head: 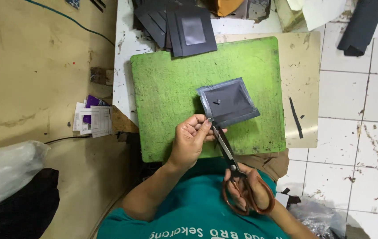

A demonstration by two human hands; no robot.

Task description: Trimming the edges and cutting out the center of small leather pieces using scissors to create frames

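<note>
Over the green cutting mat (171, 88), left hand (189, 139) pinches the dark fabric square (229, 102) while right hand (249, 190) grips orange-handled scissors (233, 166) cutting its edge, more dark squares (175, 24) stacked beyond on the white counter (124, 48), tiled floor (362, 110) alongside.

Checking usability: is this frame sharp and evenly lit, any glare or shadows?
Head view: sharp, evenly lit; soft shadow under the dark square piece on the green board; left hand, right hand and scissors unblurred; no strong glare.
</note>
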